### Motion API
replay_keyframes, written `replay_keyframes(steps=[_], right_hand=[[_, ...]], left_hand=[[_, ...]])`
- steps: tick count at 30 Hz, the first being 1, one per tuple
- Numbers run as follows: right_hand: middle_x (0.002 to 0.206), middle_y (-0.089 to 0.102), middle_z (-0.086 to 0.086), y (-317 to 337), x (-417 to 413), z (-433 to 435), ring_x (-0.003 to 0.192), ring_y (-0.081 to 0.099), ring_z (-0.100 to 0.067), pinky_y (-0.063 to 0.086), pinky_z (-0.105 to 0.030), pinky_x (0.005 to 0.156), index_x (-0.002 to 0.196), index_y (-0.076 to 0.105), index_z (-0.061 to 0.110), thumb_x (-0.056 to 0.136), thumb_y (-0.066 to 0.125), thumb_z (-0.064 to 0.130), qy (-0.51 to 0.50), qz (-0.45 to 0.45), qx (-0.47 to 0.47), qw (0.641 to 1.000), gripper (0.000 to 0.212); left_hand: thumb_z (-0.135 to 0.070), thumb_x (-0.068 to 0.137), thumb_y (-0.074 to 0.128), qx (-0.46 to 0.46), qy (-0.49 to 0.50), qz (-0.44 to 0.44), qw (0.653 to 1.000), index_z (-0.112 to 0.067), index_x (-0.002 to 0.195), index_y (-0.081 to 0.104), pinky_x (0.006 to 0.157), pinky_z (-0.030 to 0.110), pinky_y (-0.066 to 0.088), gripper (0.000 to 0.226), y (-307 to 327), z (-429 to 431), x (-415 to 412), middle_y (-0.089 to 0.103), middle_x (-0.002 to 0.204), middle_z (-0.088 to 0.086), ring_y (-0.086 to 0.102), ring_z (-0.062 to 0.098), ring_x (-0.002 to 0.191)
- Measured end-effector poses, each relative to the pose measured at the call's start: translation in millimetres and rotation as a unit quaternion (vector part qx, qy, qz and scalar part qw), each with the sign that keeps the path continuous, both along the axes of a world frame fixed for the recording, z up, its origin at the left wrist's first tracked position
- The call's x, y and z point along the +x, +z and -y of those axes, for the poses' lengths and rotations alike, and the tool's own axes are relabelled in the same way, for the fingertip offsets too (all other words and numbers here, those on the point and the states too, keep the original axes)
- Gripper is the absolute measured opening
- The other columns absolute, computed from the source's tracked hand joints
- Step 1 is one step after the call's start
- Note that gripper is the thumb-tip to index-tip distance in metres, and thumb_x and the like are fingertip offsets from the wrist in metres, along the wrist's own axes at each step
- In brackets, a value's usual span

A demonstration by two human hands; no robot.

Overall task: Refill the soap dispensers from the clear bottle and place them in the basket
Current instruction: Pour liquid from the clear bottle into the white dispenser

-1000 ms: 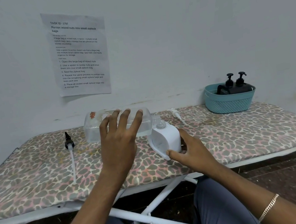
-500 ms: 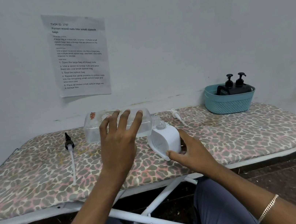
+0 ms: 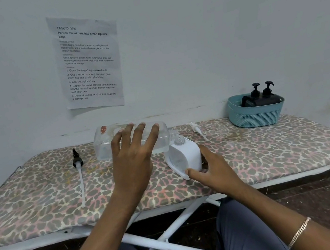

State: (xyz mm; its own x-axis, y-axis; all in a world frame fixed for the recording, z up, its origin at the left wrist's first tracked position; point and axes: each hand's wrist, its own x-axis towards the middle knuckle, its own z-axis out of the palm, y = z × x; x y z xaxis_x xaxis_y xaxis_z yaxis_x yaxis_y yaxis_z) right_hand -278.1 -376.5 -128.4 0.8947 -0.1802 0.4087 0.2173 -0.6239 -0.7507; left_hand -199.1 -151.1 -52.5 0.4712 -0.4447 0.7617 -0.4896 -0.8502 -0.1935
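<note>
My left hand grips the large clear bottle, holding it tipped sideways above the ironing board. The bottle's mouth meets the open neck of a white soap dispenser standing on the board. My right hand steadies that dispenser at its base, thumb in front. Two black pump dispensers lie in the teal basket at the back right. A black pump head with a white tube lies on the left. A white pump rests behind the dispenser.
The board has a leopard-print cover and white legs below its front edge. A printed paper sheet hangs on the wall behind. My knees in grey trousers are under the board's front edge.
</note>
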Motion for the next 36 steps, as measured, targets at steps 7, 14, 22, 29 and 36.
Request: replay_keyframes(steps=[7,14,22,29,36], right_hand=[[0.123,0.063,0.030,-0.5,1.2,0.2,0.109,0.061,0.010,0.058,-0.019,0.078,0.147,0.043,0.051,0.082,0.072,0.056,-0.002,-0.004,-0.003,1.000,0.072],[0.122,0.063,0.030,-1.0,1.6,0.0,0.109,0.061,0.010,0.056,-0.015,0.078,0.147,0.043,0.050,0.081,0.073,0.054,-0.003,-0.003,-0.002,1.000,0.072],[0.122,0.064,0.031,-1.5,1.8,0.0,0.109,0.062,0.010,0.058,-0.016,0.077,0.145,0.043,0.054,0.082,0.073,0.053,-0.001,0.000,-0.002,1.000,0.070],[0.123,0.063,0.030,-1.6,2.2,0.2,0.110,0.061,0.011,0.058,-0.017,0.079,0.148,0.043,0.048,0.081,0.072,0.054,-0.002,-0.003,-0.007,1.000,0.073],[0.122,0.063,0.030,-1.1,1.9,0.0,0.109,0.062,0.010,0.060,-0.022,0.081,0.147,0.043,0.049,0.081,0.072,0.053,-0.001,-0.003,-0.003,1.000,0.072]], left_hand=[[0.016,0.070,0.063,-0.001,-0.002,-0.002,1.000,-0.021,0.146,0.060,0.111,0.052,0.030,0.085,-0.3,-0.1,0.8,0.064,0.140,0.016,0.056,0.042,0.134],[0.016,0.070,0.063,-0.004,-0.006,0.002,1.000,-0.022,0.146,0.060,0.110,0.053,0.032,0.085,-1.2,-0.4,2.0,0.064,0.139,0.015,0.055,0.042,0.134],[0.015,0.071,0.061,-0.004,-0.004,0.005,1.000,-0.021,0.145,0.061,0.110,0.053,0.032,0.083,-1.1,-0.2,2.0,0.065,0.139,0.015,0.056,0.042,0.133],[0.016,0.071,0.062,-0.003,-0.004,0.003,1.000,-0.022,0.146,0.060,0.110,0.053,0.031,0.084,-1.1,-0.9,2.0,0.064,0.140,0.015,0.055,0.041,0.134],[0.017,0.069,0.065,-0.004,-0.005,0.002,1.000,-0.021,0.145,0.061,0.110,0.052,0.031,0.085,-0.3,-0.3,1.4,0.065,0.139,0.015,0.057,0.041,0.133]])
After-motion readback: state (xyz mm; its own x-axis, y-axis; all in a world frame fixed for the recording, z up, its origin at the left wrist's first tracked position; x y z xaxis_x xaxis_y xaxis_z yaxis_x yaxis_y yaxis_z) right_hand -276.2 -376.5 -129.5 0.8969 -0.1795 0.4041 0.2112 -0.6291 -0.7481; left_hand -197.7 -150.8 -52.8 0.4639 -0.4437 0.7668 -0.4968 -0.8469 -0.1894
